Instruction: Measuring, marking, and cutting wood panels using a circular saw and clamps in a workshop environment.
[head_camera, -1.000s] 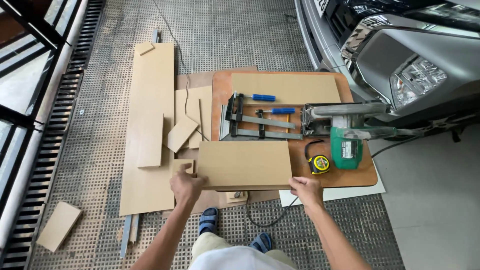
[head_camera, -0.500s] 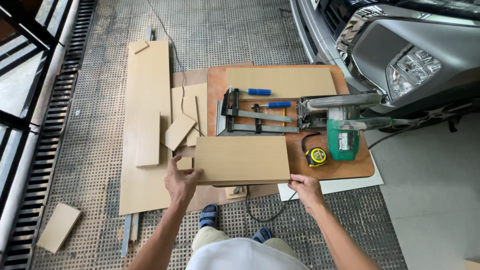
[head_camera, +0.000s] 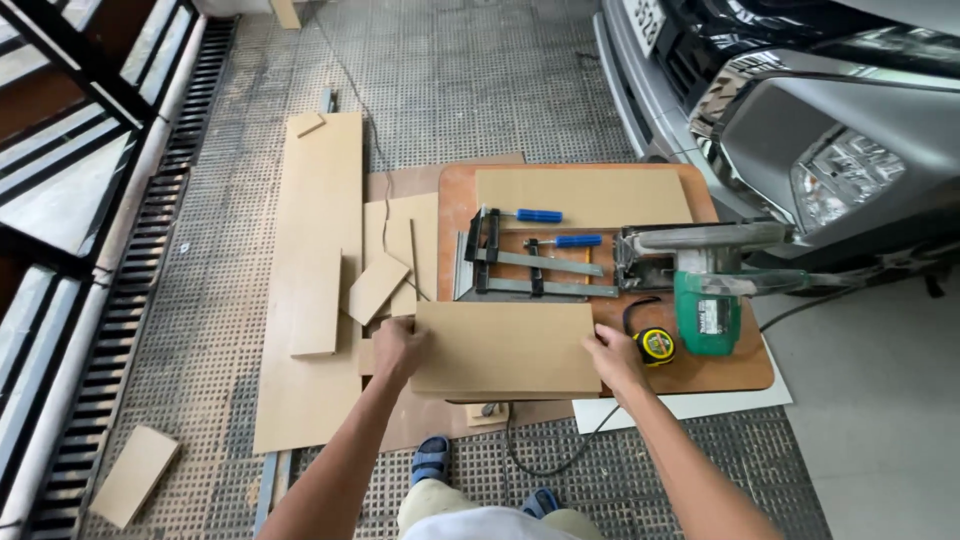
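Upper right of frame: front of a dark car (head_camera: 800, 120) with a headlight. Left of centre on the floor: a long pale board (head_camera: 320, 200), smaller offcuts beside it. Centre right: a brown rounded counter (head_camera: 740, 365), carrying a large tan sheet (head_camera: 585, 197) at its far edge, metal bar clamps (head_camera: 530, 265) with blue handles, a green circular saw (head_camera: 705, 290), and a yellow tape measure (head_camera: 656, 344) just beside the saw. Lower centre: a rectangular tan board (head_camera: 505, 348), plain and unmarked, flat on the near edge of the counter. Left hand (head_camera: 398, 345) gripping its left edge, fingers curled over; right hand (head_camera: 612, 358) closed on its right edge. Both forearms stretched forward.
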